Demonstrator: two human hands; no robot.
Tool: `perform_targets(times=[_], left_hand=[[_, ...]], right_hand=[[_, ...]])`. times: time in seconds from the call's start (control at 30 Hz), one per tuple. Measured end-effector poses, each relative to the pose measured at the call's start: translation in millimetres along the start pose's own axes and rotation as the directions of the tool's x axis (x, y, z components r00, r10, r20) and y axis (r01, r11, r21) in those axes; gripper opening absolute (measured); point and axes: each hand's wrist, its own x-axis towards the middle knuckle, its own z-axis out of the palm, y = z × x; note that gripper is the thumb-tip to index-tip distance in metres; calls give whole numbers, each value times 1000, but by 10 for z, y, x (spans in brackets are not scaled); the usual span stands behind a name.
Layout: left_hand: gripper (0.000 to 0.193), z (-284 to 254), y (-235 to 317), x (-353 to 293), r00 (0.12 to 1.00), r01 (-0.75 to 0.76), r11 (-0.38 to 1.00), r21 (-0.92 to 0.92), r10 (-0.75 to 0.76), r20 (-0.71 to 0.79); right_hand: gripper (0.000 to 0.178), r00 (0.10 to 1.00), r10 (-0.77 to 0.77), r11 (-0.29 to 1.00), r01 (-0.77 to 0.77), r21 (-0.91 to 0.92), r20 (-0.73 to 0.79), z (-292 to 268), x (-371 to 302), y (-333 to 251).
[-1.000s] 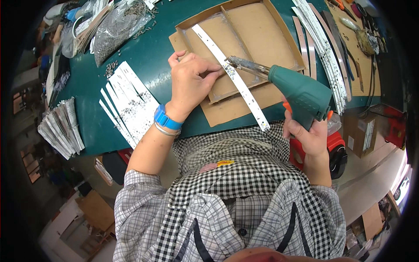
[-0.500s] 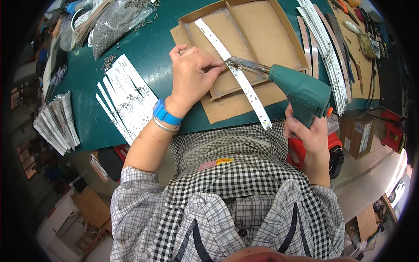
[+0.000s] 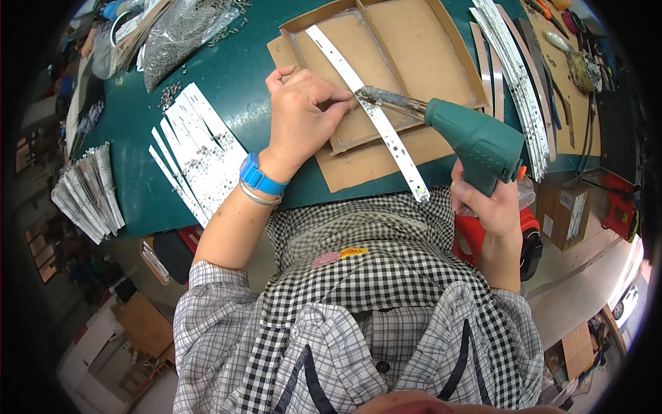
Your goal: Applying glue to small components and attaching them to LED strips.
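My right hand is wrapped round the handle of a green soldering gun, whose long, darkened metal tip points left. That tip meets a white circuit-board strip dotted with small dark parts. The strip lies slantwise across a shallow cardboard tray, its near end sticking out over the table edge. My left hand, with a blue watch on the wrist, pinches thumb and forefinger together at the strip's left edge, close by the tip. What sits between those fingertips is too small to make out.
Several white strips lie fanned at the left, beside a stacked bundle. A clear bag of small grey parts stands at the back left, with loose pieces spilled nearby. More strips and hand tools lie to the right.
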Motion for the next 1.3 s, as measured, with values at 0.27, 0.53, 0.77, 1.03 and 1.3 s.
perform_targets(times=[0.27, 0.53, 0.77, 1.03, 1.3], left_hand=[[13, -16, 6, 4, 1000, -29, 999, 44, 29, 4], [12, -25, 24, 7, 1000, -22, 1000, 15, 22, 11], [11, -32, 26, 6, 1000, -9, 1000, 19, 9, 22], [11, -35, 29, 1, 1000, -10, 1000, 28, 9, 9], [12, -13, 19, -8, 1000, -5, 1000, 17, 5, -2]], right_hand=[[47, 999, -44, 997, 42, -72, -17, -50, -14, -39], [71, 915, -344, 932, 360, 43, -209, -224, -175, -92], [75, 875, -399, 917, 375, -137, -276, -278, -334, -104], [50, 982, -152, 977, 166, 131, -111, 91, -166, 28], [46, 999, -52, 999, 52, -2, 11, 48, -6, 20]])
